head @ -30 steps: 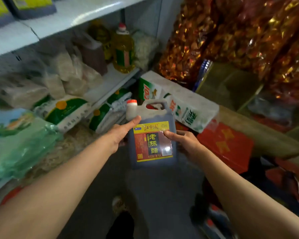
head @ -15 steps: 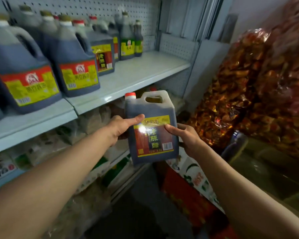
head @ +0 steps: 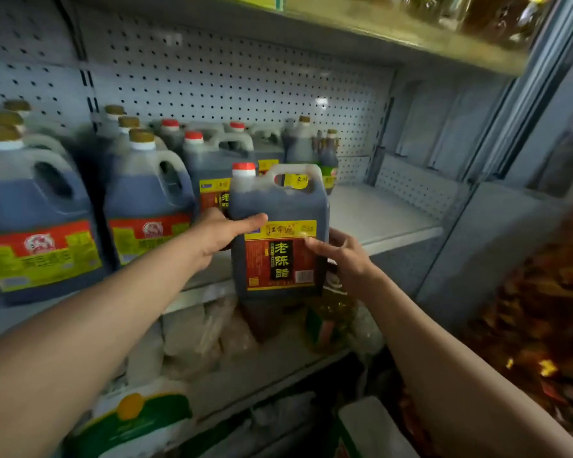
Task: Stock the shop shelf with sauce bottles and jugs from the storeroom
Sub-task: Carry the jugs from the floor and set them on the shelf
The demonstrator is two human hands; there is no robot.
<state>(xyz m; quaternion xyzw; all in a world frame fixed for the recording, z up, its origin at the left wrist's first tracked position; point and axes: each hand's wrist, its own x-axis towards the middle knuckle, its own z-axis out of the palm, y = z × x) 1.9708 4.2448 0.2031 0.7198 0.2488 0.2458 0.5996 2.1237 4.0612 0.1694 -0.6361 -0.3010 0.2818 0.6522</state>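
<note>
Jug [head: 278, 239] in transit, held off the shelf [head: 387, 219] and in front of its edge, its base lower than the shelf surface. Cap red, handle at upper right, label facing the camera.

Left hand [head: 219, 238]: clasps the jug's left side, thumb laid across the top of the label, remaining fingers hidden round the far side. Right hand [head: 344, 256]: at the jug's right edge, forefinger extended onto the label, other fingers loosely spread behind the corner; how much of the load it carries cannot be told.

Stock already placed: beyond the left fingers, a row of large jugs [head: 146, 206] with olive caps, and red-capped jugs [head: 209, 166] of the held kind directly behind the left thumb. Two dark bottles [head: 311, 147] stand at the back, above the right fingers.

Assessment: stocking partly done. The bare stretch of shelf lies up and right of the right fingers and would take this jug and apparently several more. Remaining: lift clear of the edge, set down beside the red-capped row, release. Further storeroom stock not visible.
</note>
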